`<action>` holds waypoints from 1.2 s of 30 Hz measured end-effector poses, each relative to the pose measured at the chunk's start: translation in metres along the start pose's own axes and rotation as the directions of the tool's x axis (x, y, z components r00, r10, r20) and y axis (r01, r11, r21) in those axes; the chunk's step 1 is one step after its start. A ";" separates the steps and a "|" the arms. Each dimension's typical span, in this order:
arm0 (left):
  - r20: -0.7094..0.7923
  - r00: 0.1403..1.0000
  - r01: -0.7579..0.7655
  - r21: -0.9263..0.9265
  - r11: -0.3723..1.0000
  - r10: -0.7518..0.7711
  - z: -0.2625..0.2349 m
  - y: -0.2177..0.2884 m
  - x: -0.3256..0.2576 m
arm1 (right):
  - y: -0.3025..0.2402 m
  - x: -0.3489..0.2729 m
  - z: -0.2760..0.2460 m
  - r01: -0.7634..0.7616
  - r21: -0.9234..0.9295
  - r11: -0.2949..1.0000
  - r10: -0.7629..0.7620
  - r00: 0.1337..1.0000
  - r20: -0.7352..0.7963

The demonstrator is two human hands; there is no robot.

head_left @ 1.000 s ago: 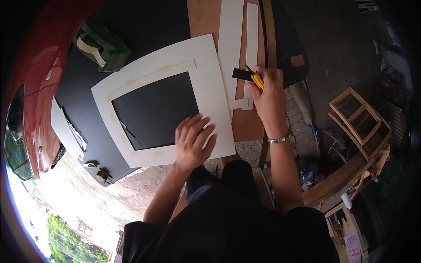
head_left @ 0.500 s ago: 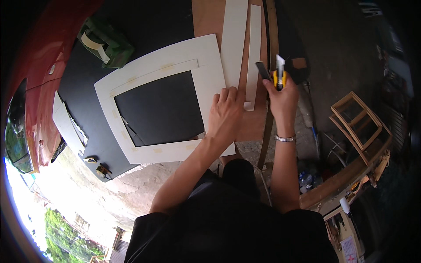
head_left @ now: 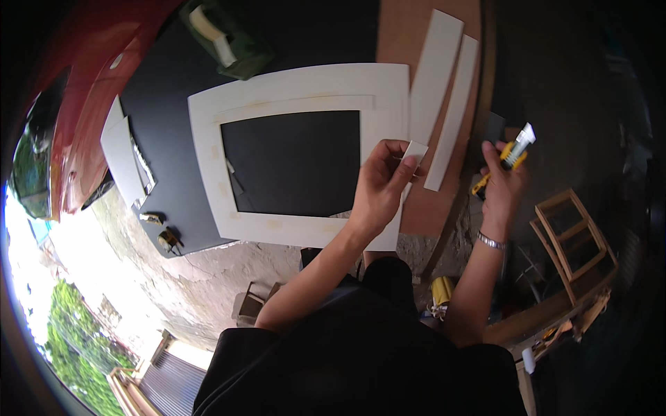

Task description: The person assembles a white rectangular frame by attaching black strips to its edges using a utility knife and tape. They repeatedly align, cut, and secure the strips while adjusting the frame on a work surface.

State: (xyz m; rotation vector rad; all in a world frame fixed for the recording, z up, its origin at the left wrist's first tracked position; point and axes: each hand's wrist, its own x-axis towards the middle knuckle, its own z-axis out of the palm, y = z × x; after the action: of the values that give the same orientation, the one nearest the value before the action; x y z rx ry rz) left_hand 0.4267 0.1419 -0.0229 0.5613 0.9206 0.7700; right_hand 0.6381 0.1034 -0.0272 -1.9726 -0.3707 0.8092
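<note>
My left hand pinches a small white piece of board between thumb and fingers, raised over the right side of a white mat frame. The frame has a rectangular opening and pale tape patches, and lies flat on the black tabletop. In my right hand, off the table's right edge, are a yellow utility knife with its blade out and a flat dark strip. Between my hands a wide white strip and a narrower white strip lie on a brown board.
A green tape dispenser stands beyond the frame. White offcuts and a tape measure lie at the table's left. A red car is past that side. Wooden frames lean at the right.
My left hand has lifted from the strips and now holds a small white piece. My right hand has moved right and down, with the knife tilting right. The whole view has shifted.
</note>
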 end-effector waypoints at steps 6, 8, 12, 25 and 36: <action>-0.033 0.990 0.118 -0.357 0.926 -0.139 -0.035 0.014 -0.035 | -0.042 -0.089 0.045 0.056 -0.125 0.991 -0.008 0.934 0.358; -0.138 0.990 -0.004 -0.228 0.974 -0.028 -0.051 0.021 -0.047 | -0.042 -0.124 0.074 0.057 -0.094 0.994 0.005 0.829 0.559; -0.477 0.878 -0.004 -0.096 0.995 -0.042 -0.105 0.042 -0.072 | -0.026 -0.138 0.102 0.171 -0.128 0.977 -0.094 0.881 0.463; -0.027 0.647 0.127 0.989 -0.072 0.762 -0.309 0.159 -0.125 | 0.039 -0.100 0.029 0.286 -0.572 0.769 -0.293 0.952 0.082; 0.430 0.891 -0.454 0.860 -0.233 -0.147 -0.148 0.015 -0.113 | -0.021 -0.048 0.130 0.182 -0.823 0.537 -0.285 0.958 0.026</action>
State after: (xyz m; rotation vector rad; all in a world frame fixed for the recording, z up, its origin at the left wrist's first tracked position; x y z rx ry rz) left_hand 0.2515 0.0778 -0.0309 2.3611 0.9063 -0.1820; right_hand 0.5166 0.1728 -0.0347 -2.7313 -1.0878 0.3321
